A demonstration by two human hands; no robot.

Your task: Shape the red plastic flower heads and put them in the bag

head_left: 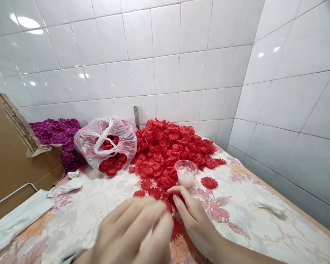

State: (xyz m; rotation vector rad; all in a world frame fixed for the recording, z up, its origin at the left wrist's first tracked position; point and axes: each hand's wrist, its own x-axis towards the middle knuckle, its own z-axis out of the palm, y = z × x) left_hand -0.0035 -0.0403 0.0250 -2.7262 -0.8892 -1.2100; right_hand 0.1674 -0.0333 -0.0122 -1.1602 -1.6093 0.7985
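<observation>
My left hand (134, 231) is close to the camera in the lower middle, slightly blurred. Its fingers are curled in and closed, and whatever they hold is hidden behind the knuckles. To its right, my right hand (194, 216) has thumb and index finger closed on a red fabric flower (178, 197) at the near edge of the pile. Just beyond these fingertips stands a clear plastic cup (186, 173) with whitish contents. A big heap of red fabric flowers (167, 150) spreads behind the cup, and a single red flower (209, 182) lies apart on the right.
A tied clear plastic bag (107, 124) with red flowers sits left of the heap. Purple flowers (55, 132) are piled behind a cardboard box (13, 146). White scraps (71, 185) lie on the floral tablecloth (264, 227). Tiled walls (165, 73) close off the back and right.
</observation>
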